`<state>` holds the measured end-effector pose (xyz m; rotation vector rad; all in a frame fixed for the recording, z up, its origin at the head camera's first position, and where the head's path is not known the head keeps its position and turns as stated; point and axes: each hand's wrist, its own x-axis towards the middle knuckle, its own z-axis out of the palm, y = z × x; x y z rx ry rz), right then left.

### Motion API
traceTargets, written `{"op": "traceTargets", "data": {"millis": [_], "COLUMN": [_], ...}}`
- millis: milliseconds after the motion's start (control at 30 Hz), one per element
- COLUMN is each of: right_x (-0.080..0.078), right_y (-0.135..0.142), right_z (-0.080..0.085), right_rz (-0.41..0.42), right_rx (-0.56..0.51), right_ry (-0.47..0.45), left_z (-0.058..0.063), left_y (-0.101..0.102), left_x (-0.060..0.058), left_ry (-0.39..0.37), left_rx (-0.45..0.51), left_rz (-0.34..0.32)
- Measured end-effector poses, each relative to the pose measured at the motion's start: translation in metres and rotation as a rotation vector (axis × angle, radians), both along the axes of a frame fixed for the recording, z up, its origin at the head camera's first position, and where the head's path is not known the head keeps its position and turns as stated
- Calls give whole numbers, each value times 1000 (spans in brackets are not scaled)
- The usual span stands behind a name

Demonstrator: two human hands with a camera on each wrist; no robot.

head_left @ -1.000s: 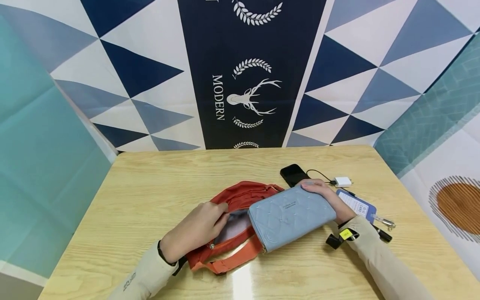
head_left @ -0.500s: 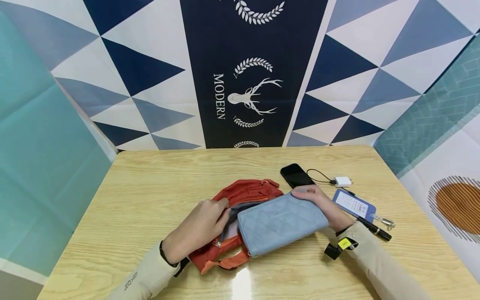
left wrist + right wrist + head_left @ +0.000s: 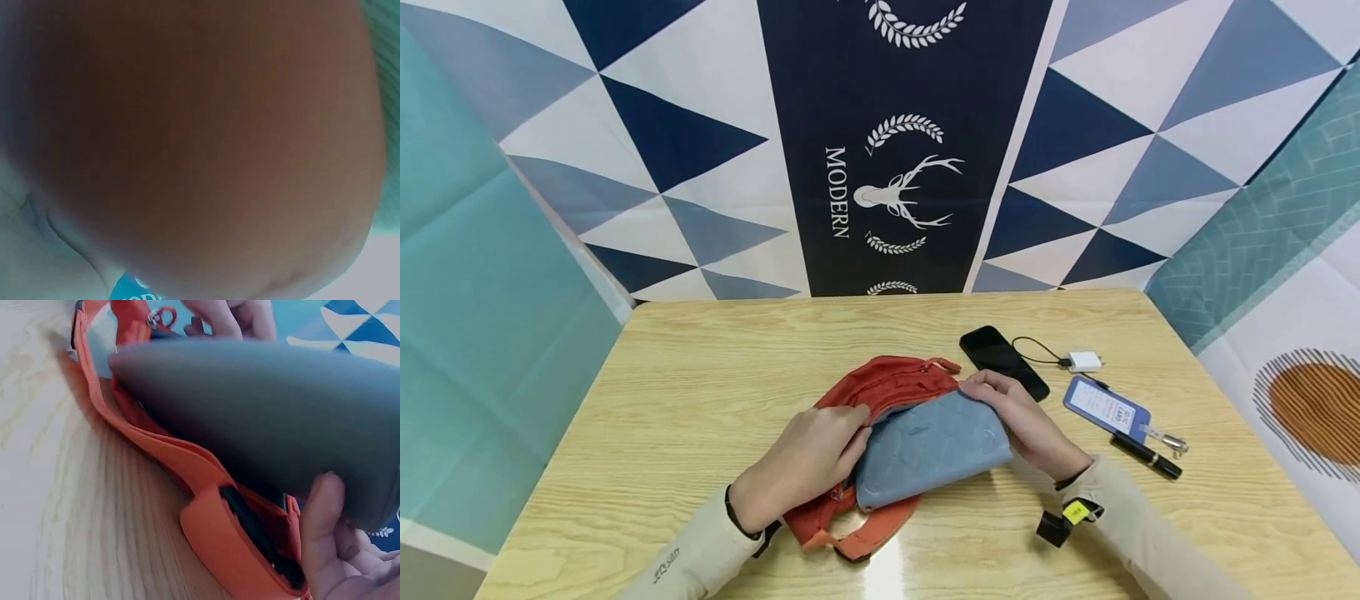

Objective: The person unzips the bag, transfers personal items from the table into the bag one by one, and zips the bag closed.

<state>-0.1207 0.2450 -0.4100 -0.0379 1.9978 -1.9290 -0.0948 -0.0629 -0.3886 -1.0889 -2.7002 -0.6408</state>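
A light blue quilted wallet [image 3: 932, 446] is partly inside the mouth of a red-orange waist bag [image 3: 880, 383] lying on the table. My right hand [image 3: 1018, 417] grips the wallet's right end; in the right wrist view its thumb [image 3: 325, 500] presses the wallet [image 3: 250, 412] above the orange strap [image 3: 169, 453]. With curled fingers, my left hand [image 3: 812, 454] holds the bag's upper edge at its left side. The wallet's far end is hidden in the bag. In the left wrist view the hand [image 3: 200, 137] fills nearly everything.
Right of the bag lie a black phone [image 3: 1003, 362], a white charger [image 3: 1084, 361] with a black cable, a blue card holder [image 3: 1105, 404] with a clip, and a black pen [image 3: 1146, 456]. A patterned wall [image 3: 887, 167] stands behind the wooden table [image 3: 700, 367].
My right hand has moved left, carrying the wallet from above the bag's right side into its opening. My left hand has stayed on the bag's edge.
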Motion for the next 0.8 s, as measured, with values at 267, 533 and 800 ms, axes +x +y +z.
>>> {"op": "traceTargets", "data": {"millis": [267, 533, 800], "right_x": [10, 11, 10], "right_y": [-7, -10, -13], "right_z": [10, 7, 0], "right_rz": [47, 36, -96], "right_rx": [-91, 73, -78], "right_ry": [54, 19, -86], "left_z": [-3, -4, -7], "left_y": [-1, -2, 1], "left_x": [-1, -1, -1], "left_ry": [38, 94, 14], "left_rx": [-11, -15, -14], "left_rz": [54, 97, 31]}}
